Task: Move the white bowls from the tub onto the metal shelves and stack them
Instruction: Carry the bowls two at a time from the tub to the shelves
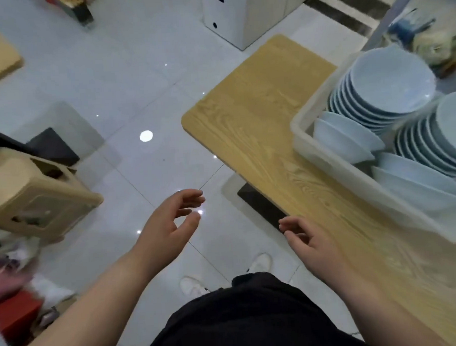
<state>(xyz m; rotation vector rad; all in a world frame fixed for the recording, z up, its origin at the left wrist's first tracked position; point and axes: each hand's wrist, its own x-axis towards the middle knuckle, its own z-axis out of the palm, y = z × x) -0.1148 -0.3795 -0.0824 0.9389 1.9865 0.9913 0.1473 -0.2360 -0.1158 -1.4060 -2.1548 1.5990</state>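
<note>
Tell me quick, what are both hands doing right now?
Left hand: open, fingers loosely curled, holding nothing, over the floor.
Right hand: open, holding nothing, at the wooden table edge.

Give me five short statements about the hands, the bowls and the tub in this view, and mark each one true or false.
1. Both hands are empty. True: the left hand and right hand have loosely curled fingers and grip nothing.
2. The white bowls lie in a tub. True.
3. The tub stands on the floor. False: it rests on the wooden table.
4. The bowls are spread out singly. False: most sit nested in tilted stacks, with a few lower ones lying beside them.
5. The right hand is touching the tub. False: it hovers over the table's near edge, apart from the tub.
</note>
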